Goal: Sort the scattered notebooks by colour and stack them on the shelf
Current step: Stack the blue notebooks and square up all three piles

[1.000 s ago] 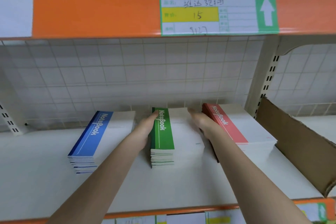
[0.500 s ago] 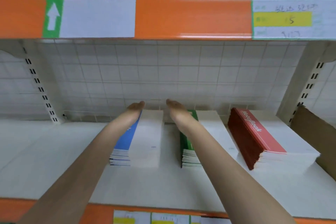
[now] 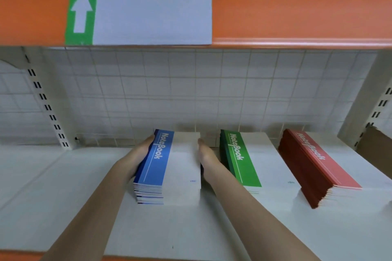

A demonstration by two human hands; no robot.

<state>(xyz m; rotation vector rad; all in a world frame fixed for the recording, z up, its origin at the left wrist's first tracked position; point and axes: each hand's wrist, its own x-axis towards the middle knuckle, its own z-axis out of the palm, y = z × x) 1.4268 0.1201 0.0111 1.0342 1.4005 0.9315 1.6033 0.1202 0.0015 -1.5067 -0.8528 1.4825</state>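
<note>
My left hand (image 3: 141,154) and right hand (image 3: 209,158) pressed flat, fingers straight, against opposite long sides of the blue notebook stack (image 3: 167,167), gripping nothing. Its long axis ran front to back on the white shelf (image 3: 42,186), spines left. The green stack (image 3: 244,161) and red stack (image 3: 314,165) lay parallel beside it, before a white grid wall (image 3: 191,91).

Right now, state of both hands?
Left hand: open, flat against the left side of the blue notebook stack.
Right hand: open, flat against the right side of the same stack.
</note>
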